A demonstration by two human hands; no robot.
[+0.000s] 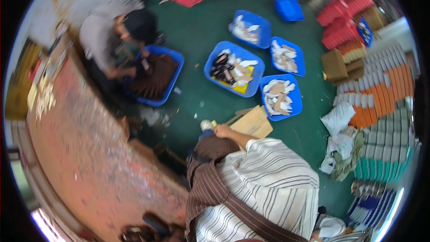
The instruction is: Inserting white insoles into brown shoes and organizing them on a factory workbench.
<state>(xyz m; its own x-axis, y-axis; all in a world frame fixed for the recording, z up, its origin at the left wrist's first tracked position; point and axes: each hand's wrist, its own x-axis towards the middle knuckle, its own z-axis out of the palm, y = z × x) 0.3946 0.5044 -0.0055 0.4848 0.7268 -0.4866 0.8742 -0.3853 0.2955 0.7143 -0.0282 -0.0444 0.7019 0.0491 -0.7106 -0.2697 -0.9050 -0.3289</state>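
Observation:
My right hand [221, 131] reaches forward from a striped white sleeve and rests beside my knee. Its fingers look curled around something I cannot make out; a small pale yellow bit shows at their edge. Just to its right is a low wooden stool [254, 123], lying tilted or on its side. A brown pinstriped apron [208, 183] covers my lap, with a blue trouser leg and a light shoe [206, 124] beyond the knee. My left hand is not in view.
Blue tubs [235, 90] of white and tan insole-shaped pieces stand ahead. At left, a co-worker [101, 40] bends over a tub of brown pieces [156, 74]. A worn, curved table [98, 152] borders my left, with dark brown items [152, 228] on it. Stacked coloured bundles [385, 94] line the right.

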